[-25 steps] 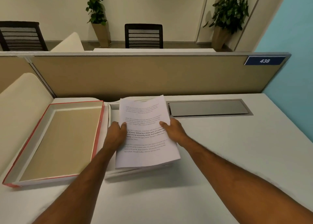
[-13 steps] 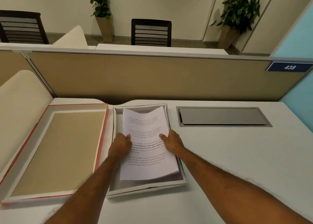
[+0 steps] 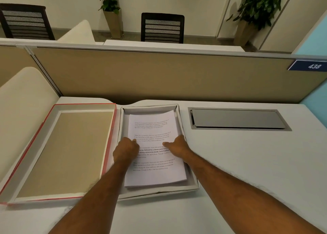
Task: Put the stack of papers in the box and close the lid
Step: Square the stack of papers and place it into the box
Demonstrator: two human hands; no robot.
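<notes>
Head view: stack of papers (image 3: 153,150) lay inside the box (image 3: 192,185).
Left hand (image 3: 126,151) and right hand (image 3: 177,146) gripped its side edges; lid (image 3: 60,151) lay open-side-up beside the left hand, long axis parallel.

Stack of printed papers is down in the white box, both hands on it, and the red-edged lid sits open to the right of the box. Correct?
No. The head view shows the red-edged cardboard lid left of the white box, not right. The printed paper stack is in it, under the left hand and right hand.
</notes>
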